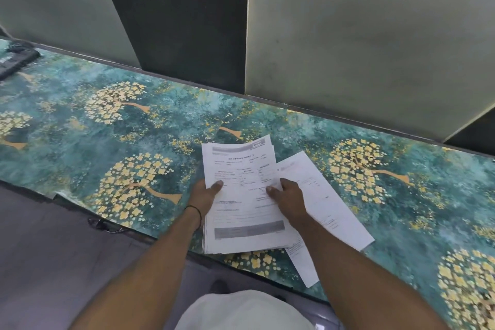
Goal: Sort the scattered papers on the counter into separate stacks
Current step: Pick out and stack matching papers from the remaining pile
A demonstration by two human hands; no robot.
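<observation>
Here the left hand (205, 196) and right hand (290, 195) grip the paper stack (242, 213), thumbs atop, fingers hidden underneath.

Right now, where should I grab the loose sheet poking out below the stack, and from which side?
Pinch the loose sheet at its near corner, coming from the front edge of the counter. It lies flat with its far end trapped under the stack, but that corner seems to reach the edge, so a pinch can likely get beneath it.
</observation>
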